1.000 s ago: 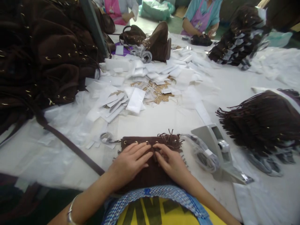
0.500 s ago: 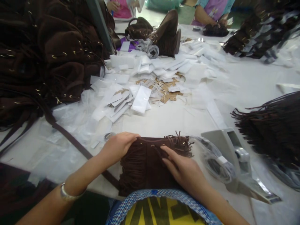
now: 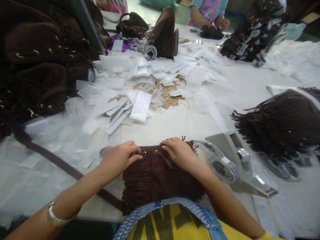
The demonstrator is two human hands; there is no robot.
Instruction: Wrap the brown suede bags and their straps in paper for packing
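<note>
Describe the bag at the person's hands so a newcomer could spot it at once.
Find the white table, then the middle of its near edge. A brown bag with fringe lies there, the left hand and right hand at its top edge. Unlike the heaped bags at left and fringed stack at right, it is the one these hands touch.

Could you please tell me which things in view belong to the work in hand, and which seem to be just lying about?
In hand:
- brown fringed bag, left hand and right hand at its top edge

Apparently lying about, untouched by these hands:
- tape dispenser
- white packets
- brown card tags
- stacked fringed bags
</note>
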